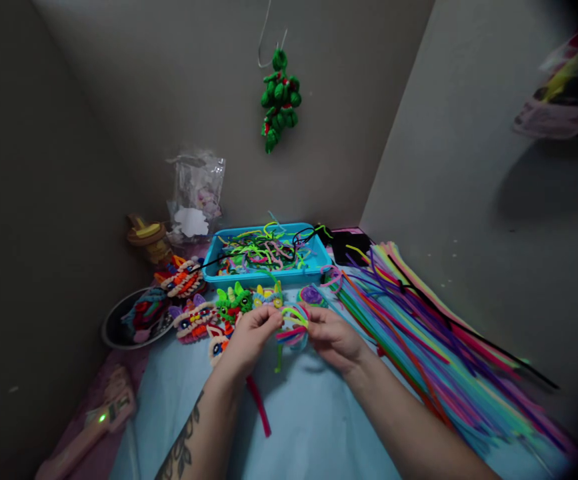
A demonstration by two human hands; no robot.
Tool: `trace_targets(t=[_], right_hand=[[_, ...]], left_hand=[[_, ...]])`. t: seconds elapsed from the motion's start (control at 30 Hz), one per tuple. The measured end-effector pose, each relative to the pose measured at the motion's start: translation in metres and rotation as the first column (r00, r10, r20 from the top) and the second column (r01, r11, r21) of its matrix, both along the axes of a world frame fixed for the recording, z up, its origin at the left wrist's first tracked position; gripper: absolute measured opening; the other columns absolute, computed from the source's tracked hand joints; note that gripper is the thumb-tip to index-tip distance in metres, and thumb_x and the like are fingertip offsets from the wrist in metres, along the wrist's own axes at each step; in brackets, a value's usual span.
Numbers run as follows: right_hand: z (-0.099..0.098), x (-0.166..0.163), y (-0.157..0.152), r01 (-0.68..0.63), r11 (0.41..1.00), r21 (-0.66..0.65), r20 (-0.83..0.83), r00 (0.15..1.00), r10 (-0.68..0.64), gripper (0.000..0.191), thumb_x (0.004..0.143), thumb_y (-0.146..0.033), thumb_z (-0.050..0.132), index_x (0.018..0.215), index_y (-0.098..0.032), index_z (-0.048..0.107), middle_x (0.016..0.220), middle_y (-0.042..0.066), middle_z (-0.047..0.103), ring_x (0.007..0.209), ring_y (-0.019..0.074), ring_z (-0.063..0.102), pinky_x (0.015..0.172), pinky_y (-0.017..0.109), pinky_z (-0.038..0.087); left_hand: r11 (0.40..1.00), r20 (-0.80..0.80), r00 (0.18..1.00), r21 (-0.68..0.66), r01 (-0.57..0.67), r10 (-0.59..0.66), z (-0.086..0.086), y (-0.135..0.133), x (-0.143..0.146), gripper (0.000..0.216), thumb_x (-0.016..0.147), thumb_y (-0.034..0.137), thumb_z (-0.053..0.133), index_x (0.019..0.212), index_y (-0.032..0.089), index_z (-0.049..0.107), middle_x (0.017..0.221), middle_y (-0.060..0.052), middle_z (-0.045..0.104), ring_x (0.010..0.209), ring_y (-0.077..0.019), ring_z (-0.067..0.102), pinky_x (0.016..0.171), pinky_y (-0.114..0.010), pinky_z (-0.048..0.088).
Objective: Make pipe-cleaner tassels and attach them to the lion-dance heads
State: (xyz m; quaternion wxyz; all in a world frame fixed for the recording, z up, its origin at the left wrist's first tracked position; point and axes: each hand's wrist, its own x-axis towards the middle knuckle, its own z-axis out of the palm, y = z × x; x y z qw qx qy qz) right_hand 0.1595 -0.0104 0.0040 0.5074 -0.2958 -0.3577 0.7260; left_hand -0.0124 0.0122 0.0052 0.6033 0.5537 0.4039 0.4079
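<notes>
Between my two hands is a small bundle of bent pipe cleaners (pixel 295 328) in yellow-green, pink, blue and red. My left hand (pixel 259 332) pinches its left side, thumb and fingers pressed together. On the other side my right hand (pixel 335 337) grips the bundle the same way. A green strand end (pixel 278 360) hangs below it. Just past my left hand lie finished pipe-cleaner figures: a green one (pixel 233 301), a yellow and blue one (pixel 267 295) and a cream one with purple ears (pixel 195 319). A dark pink pipe cleaner (pixel 259 407) lies under my left wrist.
A blue tray (pixel 269 275) of loose pipe-cleaner scraps stands at the back. Long pipe cleaners (pixel 419 333) spread along the right. At left are a dark bowl (pixel 111 333) and a pink glue gun (pixel 113 403) with a green light. A green ornament (pixel 281 100) hangs above.
</notes>
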Motion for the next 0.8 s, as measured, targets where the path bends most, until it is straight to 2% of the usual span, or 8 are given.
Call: trace_targets(t=[0.2,0.3,0.4,0.53,0.63,0.8], right_hand=[[0.0027,0.0001,0.0001,0.022,0.999,0.025,0.026,0.999,-0.023,0.036,0.049,-0.045,0.087,0.071,-0.018,0.075,0.089,0.007,0.067,0.091,0.0242,0.057,0.088,0.035,0.038],[0.0017,0.0039,0.0021,0.077,0.993,0.089,0.086,0.993,-0.084,0.03,0.055,-0.044,0.084,0.07,-0.019,0.076,0.093,0.007,0.065,0.095,0.0234,0.054,0.092,0.034,0.036],[-0.0002,0.0068,0.0032,0.06,0.993,0.104,0.106,0.992,-0.071,0.026,0.059,-0.038,0.082,0.072,-0.017,0.076,0.094,0.007,0.064,0.094,0.0211,0.054,0.09,0.032,0.037],[-0.0028,0.0048,0.003,0.014,0.998,0.055,0.044,0.999,-0.017,0.022,0.059,-0.031,0.082,0.074,-0.016,0.076,0.089,0.005,0.066,0.086,0.0177,0.057,0.083,0.028,0.04],[-0.0039,0.0016,0.003,-0.056,0.998,0.008,-0.039,0.998,0.056,0.027,0.058,-0.029,0.081,0.081,-0.015,0.075,0.082,0.005,0.069,0.078,0.0172,0.06,0.079,0.027,0.042],[-0.005,0.0031,0.0049,-0.057,0.998,-0.009,-0.08,0.995,0.056,0.027,0.061,-0.029,0.079,0.082,-0.014,0.074,0.079,0.006,0.071,0.073,0.0176,0.061,0.077,0.029,0.044]], left_hand=[[0.997,0.101,0.994,-0.055,0.057,-0.052,-0.0092,0.0008,-0.0016,0.034,0.077,0.044,0.067,0.064,0.015,0.056,0.062,0.002,0.048,0.059,-0.0097,0.04,0.06,-0.021,0.032],[0.996,0.104,0.993,-0.07,0.059,-0.051,-0.0063,0.0007,-0.0038,0.031,0.079,0.045,0.066,0.07,0.015,0.063,0.067,0.0,0.055,0.062,-0.0106,0.044,0.062,-0.022,0.035],[0.988,0.137,0.988,-0.122,0.092,-0.075,-0.0013,-0.0009,-0.0041,0.03,0.074,0.044,0.072,0.077,0.013,0.069,0.074,-0.003,0.063,0.068,-0.0122,0.051,0.068,-0.023,0.037],[0.97,0.237,0.967,-0.196,0.141,-0.093,-0.0008,-0.0032,-0.0015,0.031,0.066,0.039,0.08,0.079,0.012,0.073,0.075,-0.004,0.066,0.069,-0.0119,0.054,0.071,-0.024,0.039],[0.967,0.268,0.959,-0.208,0.147,-0.088,-0.0031,-0.0033,-0.0005,0.032,0.063,0.039,0.082,0.079,0.012,0.073,0.072,-0.004,0.066,0.066,-0.0113,0.053,0.069,-0.024,0.038],[0.985,0.175,0.981,-0.136,0.106,-0.082,-0.0026,-0.0013,-0.0041,0.03,0.069,0.041,0.077,0.074,0.013,0.069,0.068,-0.001,0.061,0.064,-0.0099,0.049,0.066,-0.022,0.035]])
